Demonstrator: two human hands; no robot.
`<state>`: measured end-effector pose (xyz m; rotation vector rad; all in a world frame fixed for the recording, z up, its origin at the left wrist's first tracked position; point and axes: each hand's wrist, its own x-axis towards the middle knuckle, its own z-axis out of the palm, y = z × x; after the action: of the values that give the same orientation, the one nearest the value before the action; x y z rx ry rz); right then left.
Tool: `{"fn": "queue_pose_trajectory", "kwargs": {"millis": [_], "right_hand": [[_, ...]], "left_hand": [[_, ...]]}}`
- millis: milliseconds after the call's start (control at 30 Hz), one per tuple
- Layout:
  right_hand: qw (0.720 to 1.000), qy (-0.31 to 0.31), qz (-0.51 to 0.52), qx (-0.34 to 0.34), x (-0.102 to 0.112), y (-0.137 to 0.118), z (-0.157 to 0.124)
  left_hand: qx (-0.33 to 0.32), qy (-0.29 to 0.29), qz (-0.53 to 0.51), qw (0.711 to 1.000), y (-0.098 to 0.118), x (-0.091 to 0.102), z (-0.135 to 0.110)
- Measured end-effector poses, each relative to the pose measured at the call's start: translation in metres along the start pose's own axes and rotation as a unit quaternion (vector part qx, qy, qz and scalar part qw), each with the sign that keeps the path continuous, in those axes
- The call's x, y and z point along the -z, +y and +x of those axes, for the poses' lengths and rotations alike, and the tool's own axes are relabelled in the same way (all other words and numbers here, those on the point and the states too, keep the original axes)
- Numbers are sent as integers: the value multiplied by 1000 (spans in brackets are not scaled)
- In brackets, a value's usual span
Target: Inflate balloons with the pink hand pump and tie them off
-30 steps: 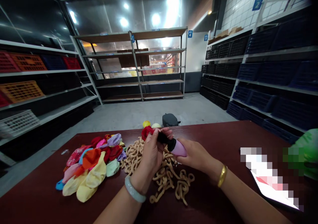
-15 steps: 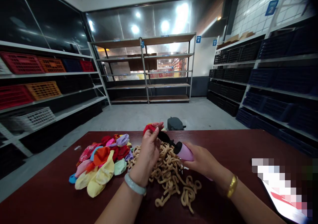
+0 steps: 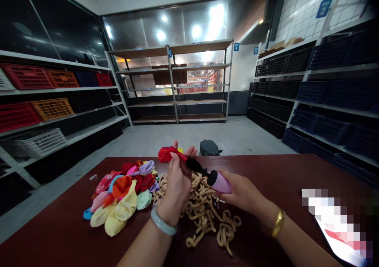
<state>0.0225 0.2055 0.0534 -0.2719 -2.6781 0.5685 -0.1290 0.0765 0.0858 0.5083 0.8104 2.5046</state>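
My right hand (image 3: 241, 192) grips a small pink pump (image 3: 220, 182) with a black nozzle (image 3: 197, 167) pointing up and left. My left hand (image 3: 177, 176) pinches the neck of a red balloon (image 3: 166, 153) onto the nozzle tip; the balloon sticks out to the left, slightly swollen. Both hands hover over a tangle of tan rubbery loops (image 3: 204, 213) on the dark red table (image 3: 59, 235). A heap of limp coloured balloons (image 3: 121, 190) lies left of my left wrist.
A white object with red print, partly pixelated (image 3: 340, 235), lies at the table's right. A dark grey bag (image 3: 209, 147) sits on the floor beyond the far edge. Shelving with crates lines both sides and the back of the room.
The red balloon, bunched at my left fingertips before, now stretches out to the left over the nozzle and looks fuller. My hands stayed nearly in place.
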Motion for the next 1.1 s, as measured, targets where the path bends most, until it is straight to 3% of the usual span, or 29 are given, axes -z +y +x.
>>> {"fn": "queue_pose_trajectory", "kwargs": {"millis": [267,467,633,1100], "right_hand": [[997,-21,75,8,5,4,1],[996,-17,90,3,8,7,1],[997,-11,72,-4,9,8,1],[997,-32,71,-2,13,7,1]], "left_hand": [[-53,-22,7,998,-5,-8,-8],[53,-51,20,997,-13,-10,-20],[89,-53,12,995,-17,-8,-16],[49,-45,23,998,-15,-4,-7]]}}
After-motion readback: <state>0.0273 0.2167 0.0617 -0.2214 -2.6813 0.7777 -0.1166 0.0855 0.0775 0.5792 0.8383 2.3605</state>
